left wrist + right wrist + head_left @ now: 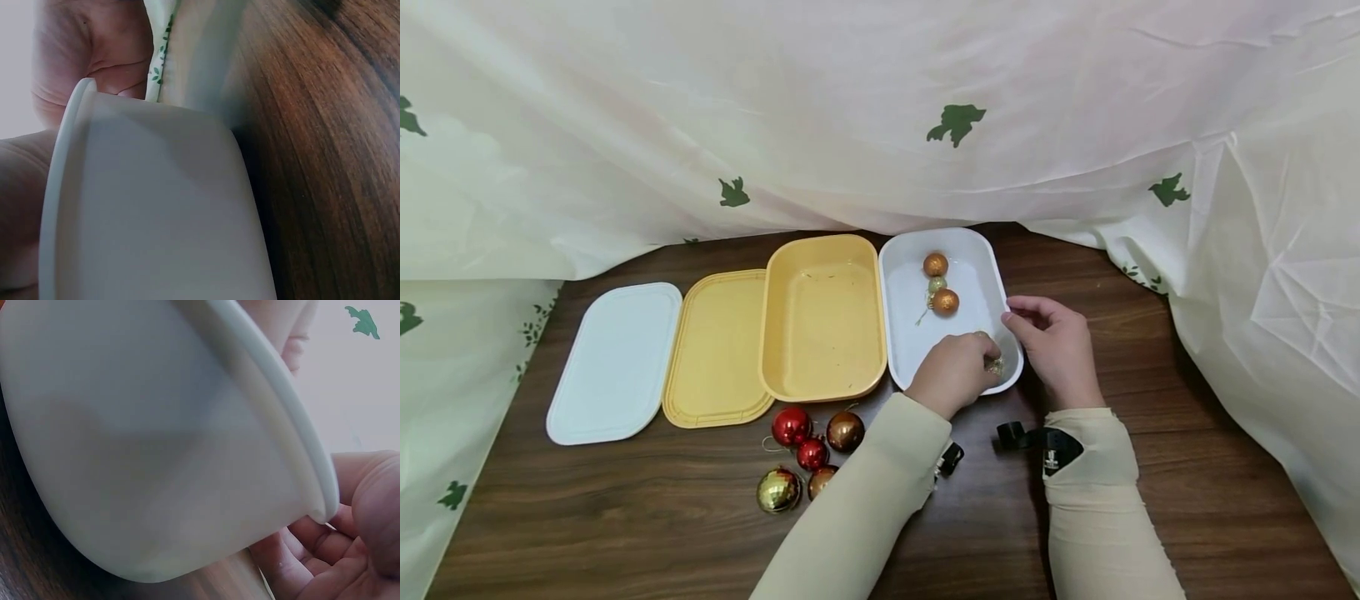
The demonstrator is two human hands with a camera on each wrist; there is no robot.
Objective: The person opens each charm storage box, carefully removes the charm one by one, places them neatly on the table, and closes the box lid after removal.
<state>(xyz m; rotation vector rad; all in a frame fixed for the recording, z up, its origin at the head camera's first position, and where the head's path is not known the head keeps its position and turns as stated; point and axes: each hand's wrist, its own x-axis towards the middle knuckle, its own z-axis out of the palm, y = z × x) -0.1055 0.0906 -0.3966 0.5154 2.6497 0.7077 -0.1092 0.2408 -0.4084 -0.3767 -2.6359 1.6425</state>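
Observation:
My left hand (955, 373) reaches over the near rim of a white plastic container (904, 350), its fingertips around a gold glittery bauble (995, 366) low in the near right corner. Part of that bauble is hidden by the fingers. At the container's right side, my right hand (1060, 346) pinches the rim, thumb toward the near end; the right wrist view shows its fingers (331, 540) curled under the lip. Farther back inside lie two orange glittery baubles (945, 302) with a small pale gold bauble (937, 284) between them.
Left of the white container stands a yellow container (823, 325), then a yellow lid (718, 350) and a white lid (617, 367). Nearer me are red baubles (792, 426), a brown bauble (846, 431) and a shiny gold bauble (778, 490). My left sleeve partly covers an orange bauble (821, 479).

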